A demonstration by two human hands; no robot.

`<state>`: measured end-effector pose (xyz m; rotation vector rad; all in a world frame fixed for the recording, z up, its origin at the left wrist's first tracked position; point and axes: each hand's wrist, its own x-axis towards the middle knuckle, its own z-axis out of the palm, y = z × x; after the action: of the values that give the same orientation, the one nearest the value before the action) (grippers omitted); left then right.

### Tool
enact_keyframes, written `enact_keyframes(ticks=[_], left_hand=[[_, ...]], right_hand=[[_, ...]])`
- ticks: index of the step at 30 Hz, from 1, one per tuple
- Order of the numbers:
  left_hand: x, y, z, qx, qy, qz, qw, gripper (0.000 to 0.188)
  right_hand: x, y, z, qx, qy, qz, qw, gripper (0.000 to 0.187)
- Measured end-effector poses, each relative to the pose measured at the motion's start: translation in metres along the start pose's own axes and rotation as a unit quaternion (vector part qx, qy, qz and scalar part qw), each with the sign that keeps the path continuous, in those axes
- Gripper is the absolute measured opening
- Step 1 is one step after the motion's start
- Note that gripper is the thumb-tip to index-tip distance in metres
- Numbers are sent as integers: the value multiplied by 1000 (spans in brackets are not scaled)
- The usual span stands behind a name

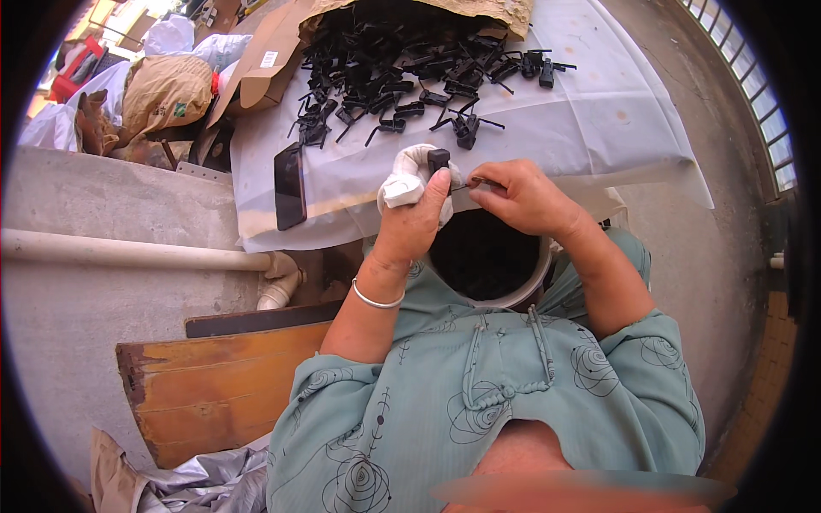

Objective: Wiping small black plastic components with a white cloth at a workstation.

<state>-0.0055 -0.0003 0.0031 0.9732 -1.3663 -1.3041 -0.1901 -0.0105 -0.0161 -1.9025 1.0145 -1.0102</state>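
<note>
My left hand [409, 229] is closed round a small black plastic part [439, 160], its thumb pressed against the side. White cloth [402, 190] wraps about the fingers of that hand. Close by on the right, my right hand [528, 201] pinches a thin dark piece [462, 187] that reaches toward the black part; its exact kind is too small to make out. Both hands are above the near edge of the table. Below them, between my knees, stands a bucket with a pale rim [505, 299] and dark contents.
Many similar black plastic parts [385, 73] spill from a brown sack [505, 13] across the white sheet [590, 128]. A dark phone [290, 188] lies at the table's left. Beyond are stuffed bags [167, 92]. A pipe [128, 248] and wooden board [214, 385] are at left.
</note>
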Motion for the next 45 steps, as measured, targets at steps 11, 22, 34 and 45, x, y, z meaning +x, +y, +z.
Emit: enact_keyframes(ticks=[11,22,34,45], left_hand=[[-8,9,8,109,-88,-36,990,33],[-8,0,4,38,-54,-81,995,25],[-16,-8,9,327,-31,87,940,24],[4,-20,-7,409,-41,105,906,27]], right_hand=[[2,-9,6,71,75,-87,991,8],[2,-4,1,92,-39,-32,994,24],[1,-4,28,45,-14,-18,999,28],[32,30,-14,-398,138,57,905,15]])
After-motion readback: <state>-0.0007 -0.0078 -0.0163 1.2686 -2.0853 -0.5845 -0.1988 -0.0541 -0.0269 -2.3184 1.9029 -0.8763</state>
